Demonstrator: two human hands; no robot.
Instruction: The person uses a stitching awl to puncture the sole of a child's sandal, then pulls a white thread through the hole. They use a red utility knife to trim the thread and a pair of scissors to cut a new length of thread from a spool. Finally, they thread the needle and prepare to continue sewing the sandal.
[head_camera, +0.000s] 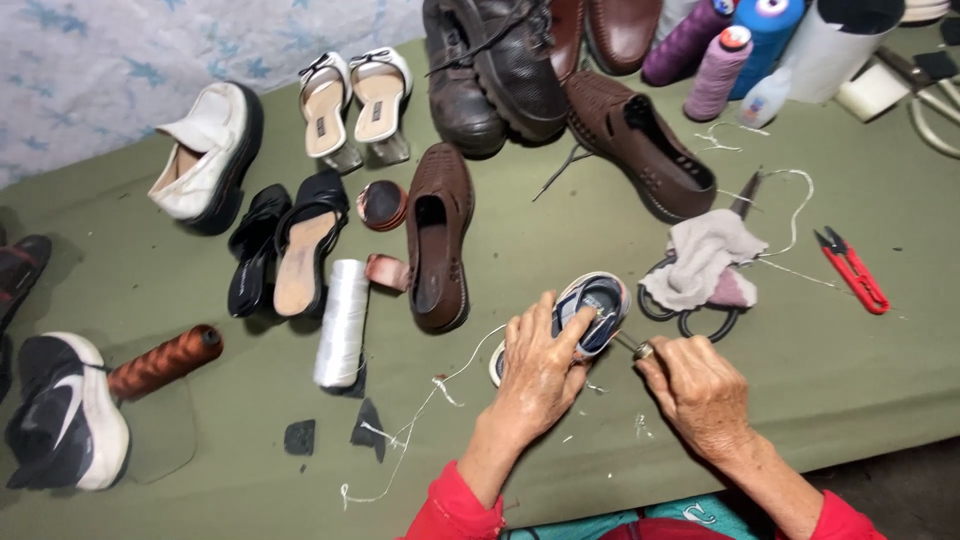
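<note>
We see the left hand (540, 368) wrapped around a small blue and white shoe (590, 308) near the front edge of the green table (850, 370), fingers curled over its side and thumb pressed at the opening. The right hand (697, 388) sits just beside it, fingers closed on a metal-tipped tool (634, 348) whose point meets the shoe's edge. A white thread (430, 400) trails from the shoe toward the left and down across the table.

Close behind the shoe lies a grey rag (702, 258) draped over black scissors (690, 318), and a brown loafer (440, 235) lies just to the left. Farther right we find red snips (852, 270), well apart from the hands. A white spool (342, 322) lies left of the loafer, and a copper-coloured spool (165, 362) rests near a black and white sneaker (65, 415). Black sandals (285, 245), a white shoe (205, 150), clear-heeled sandals (355, 100), dark boots (495, 70) and a second brown shoe (640, 145) crowd the back, with purple and blue thread cones (725, 50) at the far right. Small black scraps (335, 432) lie left of the forearm.
</note>
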